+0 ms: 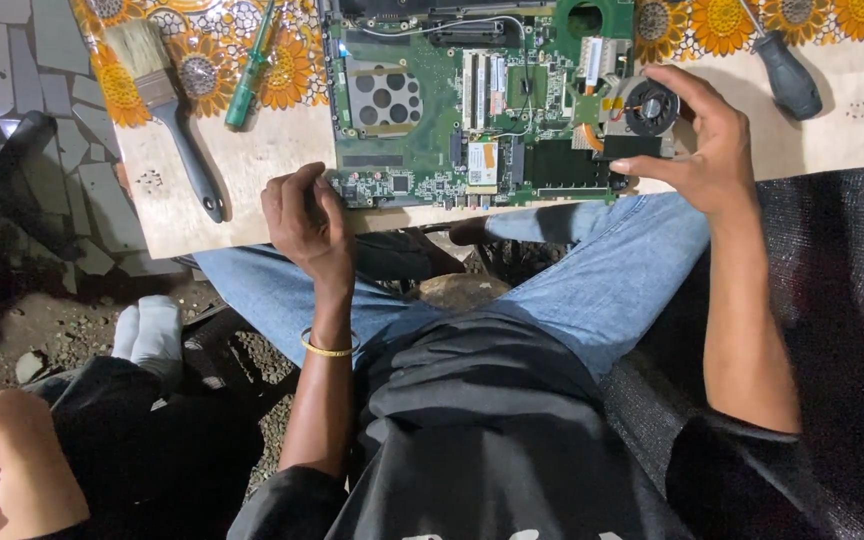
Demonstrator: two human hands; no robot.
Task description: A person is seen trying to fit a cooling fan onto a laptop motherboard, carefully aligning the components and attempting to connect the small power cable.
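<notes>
A green circuit board (472, 110) lies on the table (252, 170), reaching from one of the person's hands to the other, with its near edge hanging close over the knees. From where I stand, the worry is that edge: a push from either hand could tip or slide the board off the table, and fingers pressing on the bare parts could bend or crack something small.

Well out past the left hand lie a paintbrush (167, 110) with a dark handle and, nearer the board, a green screwdriver (250, 65), both resting on the flowered cloth (212, 50). The left hand (304, 218) is curled, fingers bent in and knuckles up, pressing on the board's near left corner; I cannot tell whether it pinches anything beneath.

Between the hands sit the board's metal plate with round holes and rows of slots.

The right hand (702, 140) is spread wide, thumb and fingers arched around the small round fan (652, 106) at the board's right end, fingertips touching its edge and the board's rim. Beyond it lies a black-handled screwdriver (787, 75).
</notes>
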